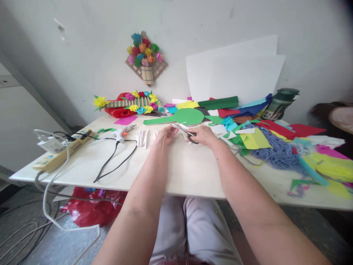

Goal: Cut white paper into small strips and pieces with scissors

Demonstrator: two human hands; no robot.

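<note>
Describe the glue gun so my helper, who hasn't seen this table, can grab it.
Start at the yellowish power strip on the table's left edge and look right, toward the small white rolled paper tubes. The glue gun lies flat between them, left of the left hand. It alone is white with an orange tip and a black cord.

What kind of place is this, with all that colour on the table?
Probably a home or small workshop craft corner. Coloured paper sheets and blue yarn are scattered over the table, a glue gun lies there, and a paper-flower decoration hangs on the wall. The right hand holds scissors.
</note>
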